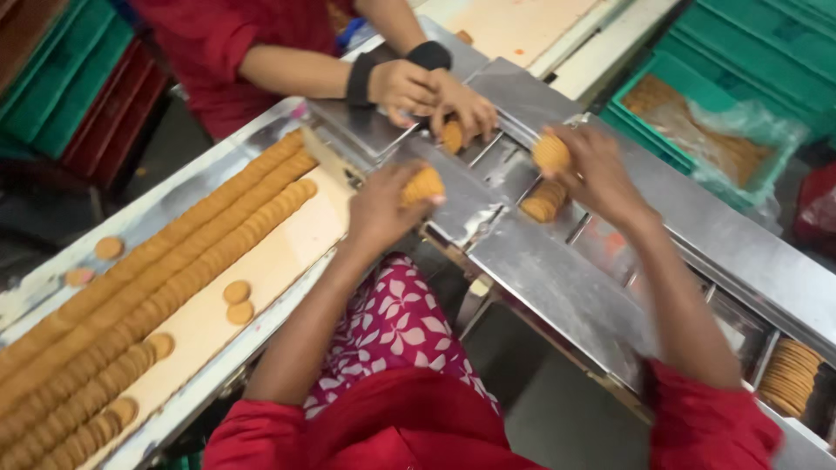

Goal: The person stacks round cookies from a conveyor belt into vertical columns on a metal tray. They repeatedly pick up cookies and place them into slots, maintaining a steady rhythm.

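Left hand (383,204) closed around a short stack of biscuits (423,185), the fingers wrapped narrow about it, thumb on the near face; the stack sits at the fingertips, just above the steel feeder (557,287). Right hand (596,174) pinches a second stack (550,153) between thumb and fingertips, and a third stack (544,202) lies just below those fingers in a feeder slot. To do this step well, as far as one can judge, each stack should be kept squeezed edge-on so no biscuit fans out, and lowered square to the slot rather than tilted. Beyond the left fingers, across the feeder, a co-worker's two hands (435,96), each with a black wristband, press on another stack (451,137). Away from the left hand, down the belt (261,261), run three long rows of overlapped biscuits (174,261), too many to count singly; two loose biscuits (237,301) lie beside the rows, and two more (109,248) rest on the far steel edge. Well past the right wrist a further stack (791,376) stands in the feeder's end. Behind the right fingers a green crate (662,74) holds a clear bag of biscuits (705,130). Count: four hands, four handled stacks, three rows, four strays.
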